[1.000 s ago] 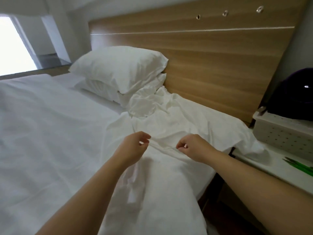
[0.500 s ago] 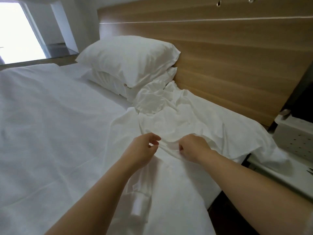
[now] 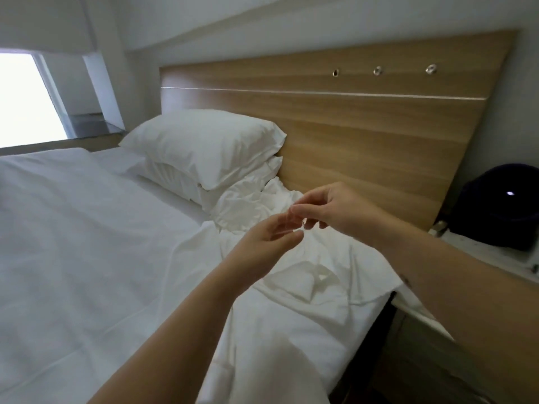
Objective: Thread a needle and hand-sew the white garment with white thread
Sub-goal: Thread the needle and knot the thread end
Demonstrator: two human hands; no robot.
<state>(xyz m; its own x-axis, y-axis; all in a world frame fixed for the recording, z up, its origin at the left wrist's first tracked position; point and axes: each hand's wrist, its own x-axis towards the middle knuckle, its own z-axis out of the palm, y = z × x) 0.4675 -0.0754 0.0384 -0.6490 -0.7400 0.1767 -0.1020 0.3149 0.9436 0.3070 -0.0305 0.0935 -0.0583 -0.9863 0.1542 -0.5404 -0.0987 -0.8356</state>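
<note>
Faces a white bed (image 3: 87, 243) with a wooden headboard (image 3: 364, 141) and two stacked pillows (image 3: 204, 147). Shows the white garment (image 3: 306, 281) crumpled on the bed's right side, below the pillows. Holds both grips above it, fingertips nearly meeting. Pinches a small thin item (image 3: 303, 223), too blurred to name, in the right grip (image 3: 329, 211); curls the left grip (image 3: 271, 239) loosely, contents impossible to tell

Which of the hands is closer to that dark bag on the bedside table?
Right. The right hand is raised to the left of the dark bag; the left hand is farther left, beside it.
</note>
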